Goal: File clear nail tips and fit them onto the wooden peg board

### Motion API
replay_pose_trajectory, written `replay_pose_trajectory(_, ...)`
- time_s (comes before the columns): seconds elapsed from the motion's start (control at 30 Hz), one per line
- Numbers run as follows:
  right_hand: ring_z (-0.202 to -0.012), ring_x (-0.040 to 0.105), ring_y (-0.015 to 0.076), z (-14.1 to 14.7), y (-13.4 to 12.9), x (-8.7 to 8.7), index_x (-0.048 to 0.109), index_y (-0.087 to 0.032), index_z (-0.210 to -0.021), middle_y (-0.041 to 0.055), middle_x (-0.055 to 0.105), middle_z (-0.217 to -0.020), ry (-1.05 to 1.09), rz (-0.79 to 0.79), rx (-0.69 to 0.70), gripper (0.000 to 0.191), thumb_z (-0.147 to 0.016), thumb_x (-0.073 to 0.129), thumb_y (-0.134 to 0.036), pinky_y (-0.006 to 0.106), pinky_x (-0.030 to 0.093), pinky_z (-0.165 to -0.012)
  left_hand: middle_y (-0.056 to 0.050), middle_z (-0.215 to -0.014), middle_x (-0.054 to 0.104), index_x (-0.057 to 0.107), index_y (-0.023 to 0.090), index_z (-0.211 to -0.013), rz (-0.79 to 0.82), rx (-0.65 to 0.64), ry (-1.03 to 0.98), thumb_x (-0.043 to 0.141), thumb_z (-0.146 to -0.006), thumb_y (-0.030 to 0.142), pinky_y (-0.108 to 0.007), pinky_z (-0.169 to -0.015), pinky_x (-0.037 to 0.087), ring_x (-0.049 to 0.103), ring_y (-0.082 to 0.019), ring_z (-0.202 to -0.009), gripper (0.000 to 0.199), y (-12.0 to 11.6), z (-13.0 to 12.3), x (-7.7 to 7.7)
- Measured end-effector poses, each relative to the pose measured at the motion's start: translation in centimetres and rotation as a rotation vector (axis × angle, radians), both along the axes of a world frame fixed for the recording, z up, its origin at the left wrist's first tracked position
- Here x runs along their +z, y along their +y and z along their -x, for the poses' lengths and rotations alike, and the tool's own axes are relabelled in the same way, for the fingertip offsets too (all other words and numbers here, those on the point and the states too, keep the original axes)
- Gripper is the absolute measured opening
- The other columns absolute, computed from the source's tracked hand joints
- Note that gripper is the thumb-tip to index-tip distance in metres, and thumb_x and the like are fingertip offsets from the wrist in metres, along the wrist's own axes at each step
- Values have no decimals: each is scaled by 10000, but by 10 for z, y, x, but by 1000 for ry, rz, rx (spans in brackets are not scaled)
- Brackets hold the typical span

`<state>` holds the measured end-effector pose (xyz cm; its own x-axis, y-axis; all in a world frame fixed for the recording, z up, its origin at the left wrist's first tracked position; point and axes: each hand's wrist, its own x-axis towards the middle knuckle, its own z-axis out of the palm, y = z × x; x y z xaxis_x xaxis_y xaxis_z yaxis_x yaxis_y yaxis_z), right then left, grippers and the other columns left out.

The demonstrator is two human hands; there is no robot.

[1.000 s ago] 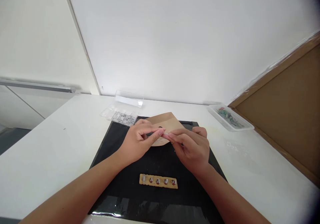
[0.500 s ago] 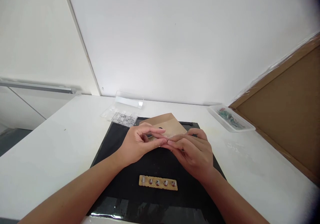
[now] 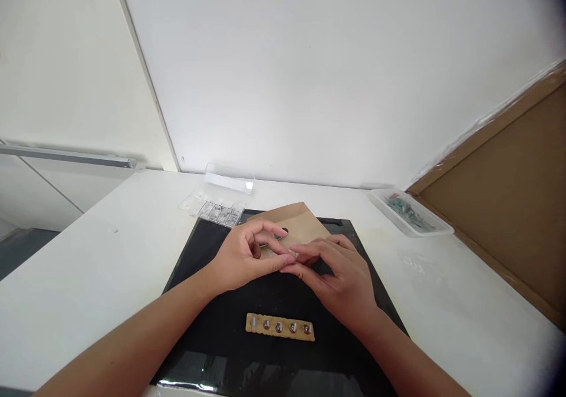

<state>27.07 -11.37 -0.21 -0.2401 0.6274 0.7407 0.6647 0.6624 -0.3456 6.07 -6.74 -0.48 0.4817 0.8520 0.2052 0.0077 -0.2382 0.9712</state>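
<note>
My left hand (image 3: 250,252) and my right hand (image 3: 333,270) meet at the fingertips above a black mat (image 3: 212,326). Between the pinched tips there seems to be something small and clear, too small to name. Behind the fingers lies a sheet of brown paper (image 3: 300,217), partly covered by both hands. A dark, thin object (image 3: 285,232) rests on the paper and shows past my left fingers. Nearer to me on the mat is a tan strip (image 3: 280,327) bearing a row of several small shiny brown and clear pieces.
A clear compartment box (image 3: 221,213) with its lid raised stands at the mat's back left, small pieces inside. At the back right, a translucent tray (image 3: 411,211) holds green and red bits. A brown panel (image 3: 495,196) leans beyond the white table (image 3: 88,267).
My right fingers have shifted and spread a little at the pinch, and my left index finger has lifted slightly. More of the dark object on the paper shows. The strip stays put.
</note>
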Motion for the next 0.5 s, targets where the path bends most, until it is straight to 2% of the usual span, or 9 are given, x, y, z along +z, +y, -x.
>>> replay_pose_trajectory(0.1, -620, 646, 112, 2, -4, 1, 722, -244, -970, -64, 738, -740, 11, 40, 6, 179, -907, 832, -371, 337, 423, -737, -66, -839, 810, 693, 169, -1097, -104, 19, 61, 803, -887, 406, -227, -467, 342, 471, -65, -476, 335, 2, 2, 0)
replay_pose_trajectory(0.17, -601, 611, 111, 4, -8, 2, 725, -242, -931, -68, 702, -703, 16, 99, 17, 231, -862, 866, -412, 334, 416, -720, -60, -805, 796, 716, 165, -1052, -207, 91, 94, 709, -965, 414, -240, -492, 388, 523, -86, -511, 264, 5, 4, 0)
replay_pose_trajectory(0.27, -585, 574, 108, 8, -15, 1, 724, -229, -865, -69, 651, -664, 20, 211, 84, 300, -818, 884, -478, 324, 414, -708, -42, -771, 769, 738, 186, -891, -444, 252, 171, 599, -1039, 363, -258, -556, 444, 592, -137, -655, 269, 11, 7, -2)
replay_pose_trajectory(0.33, -581, 559, 101, 11, -19, -1, 729, -222, -843, -65, 639, -670, -5, 263, 155, 337, -809, 878, -522, 321, 407, -712, -36, -795, 771, 727, 195, -836, -627, 299, 240, 565, -1056, 294, -283, -667, 501, 602, -171, -784, 292, 14, 8, -4)
replay_pose_trajectory(0.43, -619, 565, 100, 14, -22, -6, 740, -220, -842, -64, 644, -701, -72, 317, 241, 376, -779, 887, -560, 321, 379, -726, -36, -905, 801, 719, 181, -973, -833, 273, 286, 536, -1058, 190, -332, -839, 542, 597, -194, -901, 202, 19, 9, -10)
replay_pose_trajectory(0.5, -648, 570, 100, 16, -24, -8, 736, -216, -827, -65, 649, -717, -111, 339, 274, 397, -753, 899, -571, 323, 357, -730, -37, -961, 814, 699, 172, -1113, -932, 258, 289, 532, -1048, 143, -344, -879, 552, 599, -201, -936, 182, 20, 8, -13)
